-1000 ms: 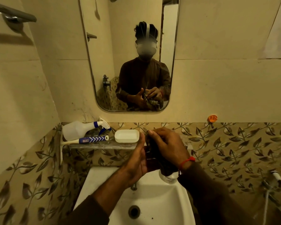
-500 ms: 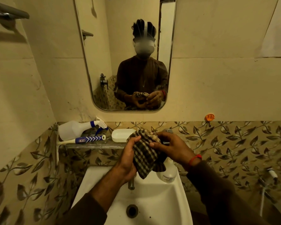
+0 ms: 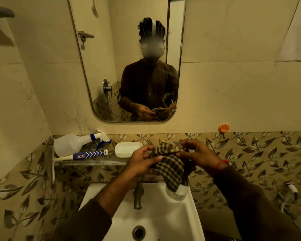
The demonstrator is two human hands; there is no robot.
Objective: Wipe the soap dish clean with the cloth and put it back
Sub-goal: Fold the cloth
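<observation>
Head view. Both hands are raised above the white ceramic basin (image 3: 163, 221), in front of the leaf-patterned tile band. The left hand (image 3: 142, 162) and the right hand (image 3: 196, 153) each pinch the brown-and-cream checked cloth (image 3: 170, 164); fingers on both sides are closed onto the fabric, with the upper edge bunched between the two grips and the rest hanging down in a loose fold towards the basin's back rim. The right wrist carries a red thread band (image 3: 222, 162).

The white oval plastic soap dish (image 3: 128, 149) sits on the glass wall shelf (image 3: 87, 162), just left of the left hand, apart from the cloth and touched by neither hand. Its hollow faces up.

Further left on the shelf lies a translucent white spray bottle with a blue-and-white trigger (image 3: 73, 143), on its side, with a blue-and-white handled brush (image 3: 87, 155) lying in front of it.

A metal tap (image 3: 137, 197) stands at the basin's back edge, below the left forearm. A clear bottle (image 3: 178, 193) stands on the basin's back right corner, its top covered by the cloth's hanging end.
</observation>
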